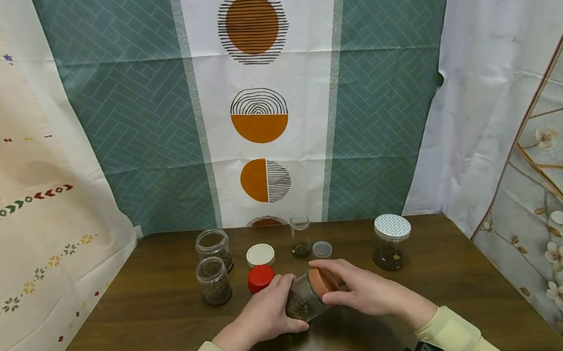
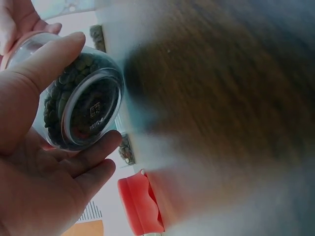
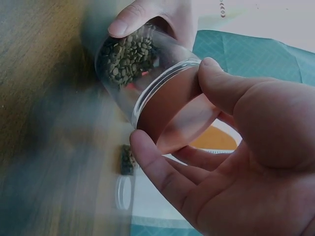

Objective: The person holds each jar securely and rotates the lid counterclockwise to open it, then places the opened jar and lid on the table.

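Observation:
A clear jar (image 1: 302, 302) partly filled with dark brown pellets is held tilted just above the table, its brownish-orange lid (image 1: 323, 282) leaning to the right. My left hand (image 1: 270, 313) grips the body near the base, thumb on one side and fingers on the other; the jar's round bottom (image 2: 96, 110) faces the left wrist camera. Around the lid's edge curl the fingers and thumb of my right hand (image 1: 366, 289). In the right wrist view the lid (image 3: 172, 108) sits on the jar's mouth. A red lid (image 1: 260, 278) lies just beyond my left hand.
Two lidless jars, one in front (image 1: 215, 288) and one behind (image 1: 213, 241), stand left with pellets inside. A cream lid (image 1: 260, 255), a small open jar (image 1: 300, 238) and a grey lid (image 1: 322, 249) are at the back. On the right stands a jar with a patterned white lid (image 1: 392, 227).

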Action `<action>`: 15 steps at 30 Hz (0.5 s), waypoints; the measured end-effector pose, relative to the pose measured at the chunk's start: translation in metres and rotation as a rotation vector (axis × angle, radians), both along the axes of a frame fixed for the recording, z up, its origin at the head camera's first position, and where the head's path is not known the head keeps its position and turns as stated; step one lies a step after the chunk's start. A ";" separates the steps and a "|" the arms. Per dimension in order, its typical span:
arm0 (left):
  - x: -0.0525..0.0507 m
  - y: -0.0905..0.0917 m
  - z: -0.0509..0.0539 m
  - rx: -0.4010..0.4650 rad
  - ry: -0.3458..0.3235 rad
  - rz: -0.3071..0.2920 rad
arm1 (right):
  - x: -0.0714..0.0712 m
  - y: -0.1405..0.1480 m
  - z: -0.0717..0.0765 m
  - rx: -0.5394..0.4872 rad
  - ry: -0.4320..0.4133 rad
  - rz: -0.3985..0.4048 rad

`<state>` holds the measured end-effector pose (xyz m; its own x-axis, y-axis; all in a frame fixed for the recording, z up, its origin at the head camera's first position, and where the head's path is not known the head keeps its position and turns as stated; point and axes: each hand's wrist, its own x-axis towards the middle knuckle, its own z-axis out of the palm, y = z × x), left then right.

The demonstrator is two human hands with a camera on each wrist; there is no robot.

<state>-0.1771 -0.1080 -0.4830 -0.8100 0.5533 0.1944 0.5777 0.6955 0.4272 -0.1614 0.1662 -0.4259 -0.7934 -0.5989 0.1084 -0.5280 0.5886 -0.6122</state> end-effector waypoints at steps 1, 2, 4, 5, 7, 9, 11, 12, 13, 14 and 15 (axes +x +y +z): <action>0.000 0.000 0.000 0.000 -0.002 0.001 | 0.000 0.000 0.000 0.001 0.003 -0.003; 0.000 0.000 0.001 0.001 -0.008 0.003 | -0.001 -0.001 -0.001 0.000 0.000 -0.010; 0.000 -0.001 0.001 0.003 -0.019 0.006 | -0.001 -0.003 -0.002 -0.004 0.001 -0.032; 0.000 -0.001 0.001 0.005 -0.022 0.006 | -0.002 -0.005 -0.002 -0.006 -0.004 -0.049; 0.000 -0.001 0.002 0.004 -0.026 0.007 | -0.003 -0.008 -0.002 -0.009 -0.018 -0.094; -0.001 0.000 0.002 0.004 -0.027 0.006 | -0.003 -0.011 -0.002 -0.009 -0.045 -0.133; -0.001 0.000 0.002 0.004 -0.027 0.003 | -0.004 -0.014 0.000 -0.013 -0.097 -0.164; -0.001 0.000 0.002 0.002 -0.027 0.003 | -0.004 -0.015 0.000 -0.015 -0.121 -0.176; -0.001 0.000 0.002 0.002 -0.027 0.003 | -0.004 -0.015 0.000 -0.013 -0.139 -0.186; -0.001 0.000 0.002 0.002 -0.027 0.002 | -0.004 -0.016 0.001 -0.010 -0.151 -0.193; -0.001 0.000 0.003 0.002 -0.026 0.002 | -0.004 -0.016 0.002 -0.007 -0.160 -0.200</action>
<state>-0.1780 -0.1079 -0.4803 -0.8159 0.5514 0.1740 0.5649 0.6958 0.4435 -0.1652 0.1498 -0.4242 -0.9033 -0.4283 -0.0246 -0.2975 0.6667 -0.6834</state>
